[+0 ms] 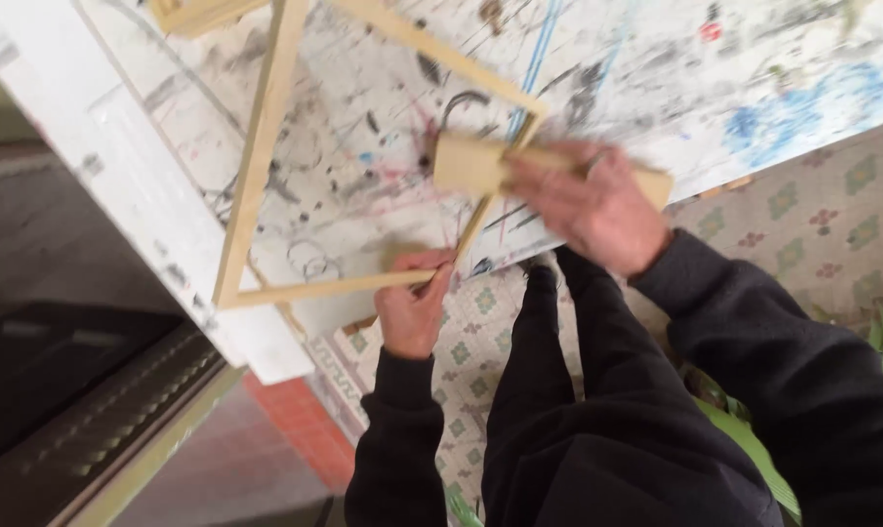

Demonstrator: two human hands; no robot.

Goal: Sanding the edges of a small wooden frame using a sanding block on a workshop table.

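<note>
Head view shows a thin wooden frame (266, 166) lying flat on a paint-spattered white desk (656, 68), its near corner hanging at the desk's front edge. The frame is made of pale wooden strips joined into a rough rectangle; the far end runs out of the picture at the top.

Right hand (593, 200) is closed over a flat wooden block (471, 161), pressing it down on the frame's right-hand corner, where two strips meet. Left hand (414, 298) pinches the end of the near strip (324, 286) between thumb and fingers, steadying it just off the desk's edge. Both hands are therefore closed on wood, well apart from each other along the same side of the frame.

By the look of it, the step in hand is seating or squaring that corner joint. A next move would call for keeping the near strip level while the block bears down, since the corner overhangs the desk and could tip or twist.

No packages, labels or signs can be made out. Around the desk lie a patterned tile floor (822, 224), a red brick strip (300, 420) and green leaves (754, 449) at lower right.
</note>
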